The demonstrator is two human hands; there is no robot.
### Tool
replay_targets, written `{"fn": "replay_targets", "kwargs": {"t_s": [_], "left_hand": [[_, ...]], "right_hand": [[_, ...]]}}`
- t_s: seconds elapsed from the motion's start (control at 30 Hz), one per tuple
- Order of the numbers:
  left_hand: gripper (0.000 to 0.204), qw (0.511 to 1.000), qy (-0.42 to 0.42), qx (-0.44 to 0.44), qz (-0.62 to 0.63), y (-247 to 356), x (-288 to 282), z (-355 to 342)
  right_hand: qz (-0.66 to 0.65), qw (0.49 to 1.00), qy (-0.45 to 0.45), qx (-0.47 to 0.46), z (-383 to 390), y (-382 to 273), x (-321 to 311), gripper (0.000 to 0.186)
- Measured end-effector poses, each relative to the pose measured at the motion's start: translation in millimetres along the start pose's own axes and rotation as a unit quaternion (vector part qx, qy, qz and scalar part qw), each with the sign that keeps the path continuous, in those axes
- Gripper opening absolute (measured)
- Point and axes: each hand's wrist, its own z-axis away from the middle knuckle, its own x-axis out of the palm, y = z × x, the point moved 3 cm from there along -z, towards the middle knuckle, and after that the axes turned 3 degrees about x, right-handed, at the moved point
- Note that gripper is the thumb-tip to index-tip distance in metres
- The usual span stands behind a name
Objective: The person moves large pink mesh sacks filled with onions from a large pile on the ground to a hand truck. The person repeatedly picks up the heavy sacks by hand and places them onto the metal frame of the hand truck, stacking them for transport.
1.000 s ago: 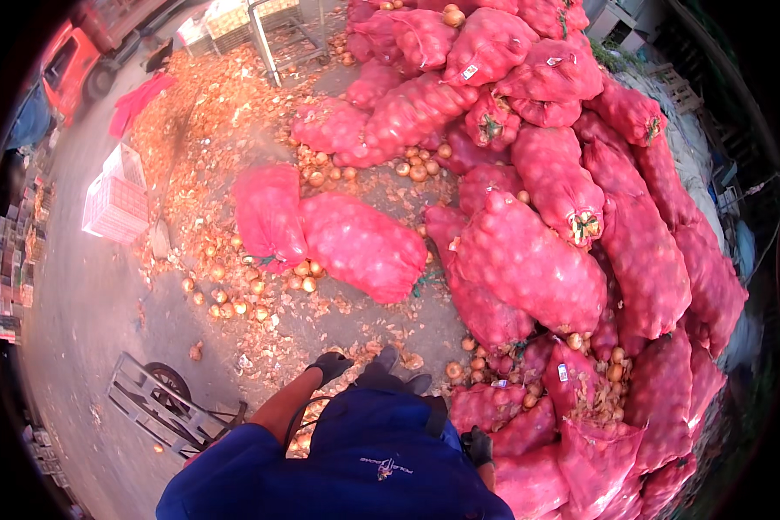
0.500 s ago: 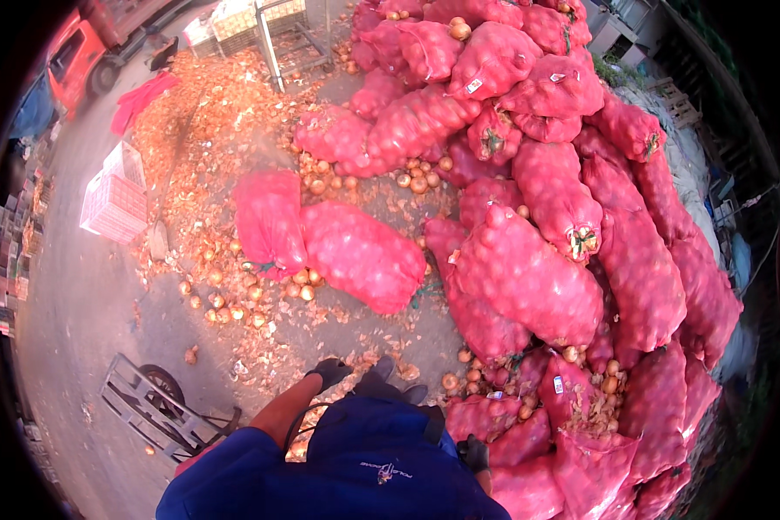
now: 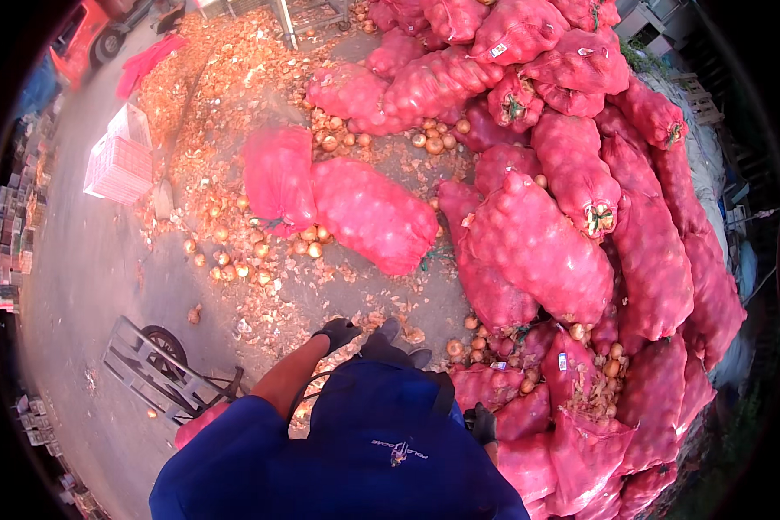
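Observation:
My left hand [image 3: 338,333], in a dark glove, hangs over the peel-strewn ground just left of my dark shoes [image 3: 384,343]. Its fingers look loosely extended, and nothing shows in them. Low at my right side is my right hand [image 3: 481,425], also gloved and partly hidden by my blue shirt; its fingers are hard to make out. The closest thing to it is a red mesh sack [image 3: 524,416] in the heap of onion sacks. Ahead of me, a filled onion sack [image 3: 373,217] lies on its side against another red sack [image 3: 279,178].
A big heap of onion sacks [image 3: 546,247] rises on the right. Loose onions [image 3: 227,260] and dry peel [image 3: 208,95] litter the ground. A hand truck [image 3: 169,373] lies at the left, with pale crates [image 3: 120,160] beyond. A red truck [image 3: 82,43] stands far left.
The sacks, onions and crates ahead sit slightly further right in the picture, and most are higher. My left hand has shifted a little right and up. Both hands still show nothing held.

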Motion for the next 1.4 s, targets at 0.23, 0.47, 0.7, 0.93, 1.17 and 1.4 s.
{"fn": "replay_targets", "kwargs": {"t_s": [0.23, 0.47, 0.7, 0.93, 1.17, 1.4], "left_hand": [[0.045, 0.999, -0.014, -0.025, 0.021, -12.2, 12.6, -1.0], [0.043, 0.998, -0.037, -0.035, 0.04, -11.8, 7.0, -6.9], [0.042, 0.997, -0.06, -0.028, 0.038, 16.9, -4.1, -7.5], [0.037, 0.99, -0.076, -0.045, 0.108, 5.6, 6.3, -19.1], [0.036, 0.988, -0.089, -0.056, 0.112, 22.1, 4.4, -17.6], [0.038, 0.983, -0.082, -0.064, 0.151, 20.3, -2.3, -23.6]], "right_hand": [[0.08, 0.994, -0.015, -0.075, -6.6, 13.2, -14.8, 0.042], [-0.064, 0.996, 0.014, 0.059, -13.0, 13.9, -11.0, 0.042], [-0.107, 0.992, 0.006, 0.061, -7.6, 30.0, -5.0, 0.041], [-0.069, 0.996, 0.048, 0.021, -3.8, 39.0, -3.4, 0.038], [0.013, 0.996, 0.062, -0.063, -5.8, 54.2, -6.0, 0.033], [-0.112, 0.988, 0.056, 0.089, -8.6, 45.6, -1.7, 0.034]]}}
